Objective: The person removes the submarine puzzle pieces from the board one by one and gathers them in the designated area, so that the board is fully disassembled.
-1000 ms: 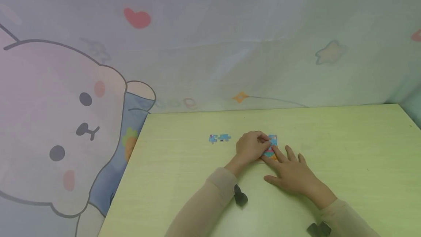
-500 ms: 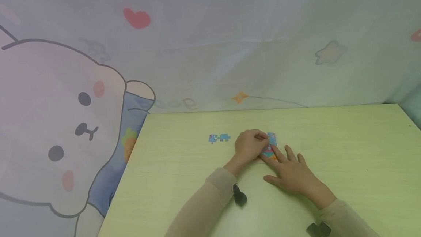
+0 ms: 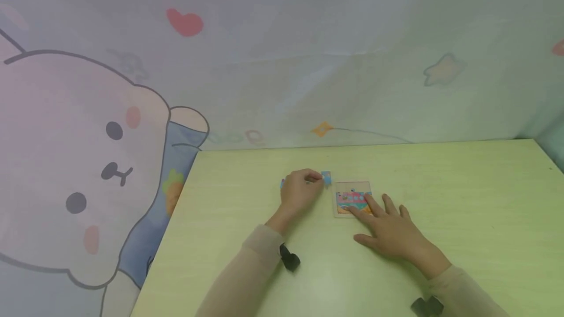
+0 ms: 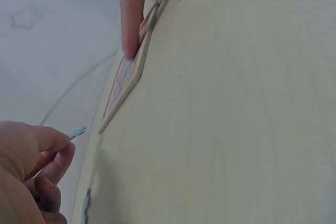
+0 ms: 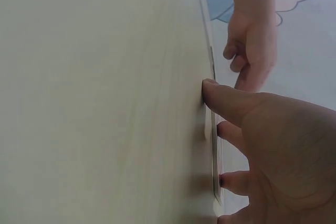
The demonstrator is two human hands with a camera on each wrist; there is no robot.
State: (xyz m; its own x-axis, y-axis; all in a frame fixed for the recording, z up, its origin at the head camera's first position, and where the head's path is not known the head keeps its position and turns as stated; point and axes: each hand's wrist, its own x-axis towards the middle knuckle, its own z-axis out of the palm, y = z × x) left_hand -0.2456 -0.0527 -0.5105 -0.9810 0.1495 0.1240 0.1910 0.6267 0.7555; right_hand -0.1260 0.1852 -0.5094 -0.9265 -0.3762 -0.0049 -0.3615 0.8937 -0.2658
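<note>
We see the left hand [image 3: 299,191] pinching a blue jigsaw piece [image 3: 326,178] by its edge, left of the wooden puzzle tray [image 3: 345,186] and apart from it, while the right hand [image 3: 389,231], grip spread, rests fingertips on the tray's fitted pieces [image 3: 351,198]. We judge that so slight a hold could let the piece twist or drop, and a right-hand slip could disturb the fitted pieces.

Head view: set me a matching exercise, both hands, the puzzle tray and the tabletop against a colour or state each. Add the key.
Column one:
1. Left hand
2. Puzzle tray
3. Right hand
4. Tabletop

Column two:
A. Partly filled with colourful pieces
B. Pale yellow-green
C. Pinching a blue puzzle piece
D. Touching the puzzle tray

Pairs: 1-C, 2-A, 3-D, 4-B
</note>
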